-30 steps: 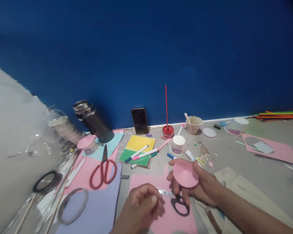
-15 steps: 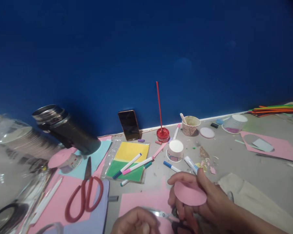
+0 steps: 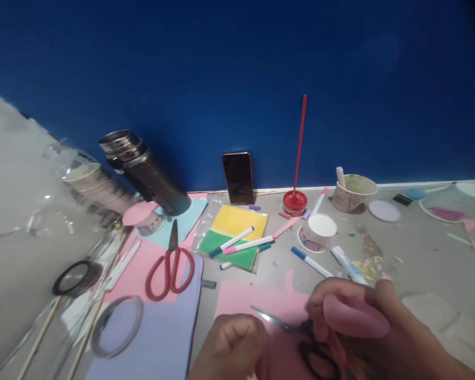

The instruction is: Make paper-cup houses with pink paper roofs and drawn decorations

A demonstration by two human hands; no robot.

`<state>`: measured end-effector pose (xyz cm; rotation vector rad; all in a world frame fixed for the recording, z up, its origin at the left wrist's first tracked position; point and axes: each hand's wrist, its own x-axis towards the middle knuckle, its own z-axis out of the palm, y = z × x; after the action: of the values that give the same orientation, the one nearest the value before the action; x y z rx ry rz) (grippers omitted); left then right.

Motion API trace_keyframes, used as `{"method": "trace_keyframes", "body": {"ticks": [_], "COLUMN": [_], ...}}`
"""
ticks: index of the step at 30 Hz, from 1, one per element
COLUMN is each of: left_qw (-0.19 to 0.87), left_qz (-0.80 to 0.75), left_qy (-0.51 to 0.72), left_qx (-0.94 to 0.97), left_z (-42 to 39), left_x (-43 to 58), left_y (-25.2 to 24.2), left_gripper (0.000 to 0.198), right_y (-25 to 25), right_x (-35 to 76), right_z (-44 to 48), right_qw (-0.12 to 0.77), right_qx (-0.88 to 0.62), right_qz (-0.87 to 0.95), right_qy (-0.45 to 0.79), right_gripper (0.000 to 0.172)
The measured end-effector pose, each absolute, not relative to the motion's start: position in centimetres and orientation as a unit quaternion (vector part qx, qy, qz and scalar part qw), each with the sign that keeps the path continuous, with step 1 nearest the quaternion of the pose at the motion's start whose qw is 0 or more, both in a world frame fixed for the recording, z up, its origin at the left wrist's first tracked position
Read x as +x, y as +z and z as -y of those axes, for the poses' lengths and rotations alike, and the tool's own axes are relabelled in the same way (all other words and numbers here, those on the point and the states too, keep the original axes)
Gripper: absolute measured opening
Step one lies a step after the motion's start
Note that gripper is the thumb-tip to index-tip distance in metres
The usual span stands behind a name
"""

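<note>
My right hand [image 3: 399, 327] is closed on a pink paper circle [image 3: 356, 319], which bends a little between thumb and fingers. Beside it, my left hand [image 3: 233, 345] is curled with its fingers folded in; whatever may be inside is hidden. Between the hands, small scissors [image 3: 271, 316] with black handles lie over a sheet of pink paper [image 3: 237, 298], partly covered by my right fingers. Just beyond are a blue-capped marker [image 3: 311, 261], a white glue tube [image 3: 348, 264] and an upturned small paper cup [image 3: 320, 227].
At left are red-handled scissors [image 3: 170, 269], a tape roll [image 3: 116, 327], a dark flask [image 3: 150, 174] and stacked paper cups [image 3: 98, 184]. Against the blue wall stand a phone [image 3: 238, 178], a red stick in a red base [image 3: 295, 203] and a patterned cup [image 3: 352, 192]. Markers lie on a coloured-paper packet [image 3: 237, 232].
The view has turned left, so the table things appear farther right. Both hands stay close together low in view; the pink circle is still in my right hand and looks more bent.
</note>
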<state>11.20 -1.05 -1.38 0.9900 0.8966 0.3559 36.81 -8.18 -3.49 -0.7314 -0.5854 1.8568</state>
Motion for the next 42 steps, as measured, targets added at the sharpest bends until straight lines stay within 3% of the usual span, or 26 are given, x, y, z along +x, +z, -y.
{"method": "trace_keyframes", "body": {"ticks": [5,11,14,17,21,25,30,37,40,42], "left_qw": [0.773,0.743,0.688,0.636,0.579,0.463,0.358,0.357,0.386,0.425], "left_qz": [-0.37,-0.437,-0.481,-0.497,-0.49,-0.427,-0.353,-0.36,-0.348,-0.34], "left_qy": [0.208,0.272,0.301,0.301,0.218,0.175,0.185,0.241,0.283,0.314], "left_qx": [0.471,0.427,0.451,0.509,0.615,0.757,0.844,0.828,0.806,0.778], "left_z": [1.2,1.4,1.4,0.5,-3.1,-7.0,-8.8,-8.8,-9.1,-9.4], "left_x": [11.5,12.1,12.0,12.2,15.3,21.7,27.0,28.1,27.7,26.5], "left_y": [-1.4,-1.7,-1.1,0.8,3.2,2.6,0.0,-0.3,0.7,1.9], "left_gripper": [0.07,0.046,0.051,0.059,0.058,0.07,0.084,0.048,0.041,0.04], "right_y": [-1.9,-3.1,-3.4,-3.0,-2.7,-3.5,-4.9,-4.6,-3.9,-3.3], "right_x": [36.9,36.7,36.9,37.2,37.2,36.7,36.3,36.3,36.2,36.3], "right_z": [8.0,7.7,7.7,7.7,7.8,7.8,7.8,7.3,7.0,6.9], "right_qw": [0.485,0.527,0.513,0.502,0.443,0.364,0.359,0.368,0.42,0.486], "right_qx": [-0.367,-0.309,-0.32,-0.38,-0.414,-0.443,-0.453,-0.453,-0.408,-0.383], "right_qz": [0.234,0.254,0.304,0.502,0.737,0.79,0.803,0.802,0.805,0.781], "right_qy": [0.759,0.75,0.736,0.594,0.298,0.218,0.143,0.128,0.095,0.089], "right_gripper": [0.075,0.074,0.066,0.053,0.066,0.066,0.072,0.067,0.065,0.05]}}
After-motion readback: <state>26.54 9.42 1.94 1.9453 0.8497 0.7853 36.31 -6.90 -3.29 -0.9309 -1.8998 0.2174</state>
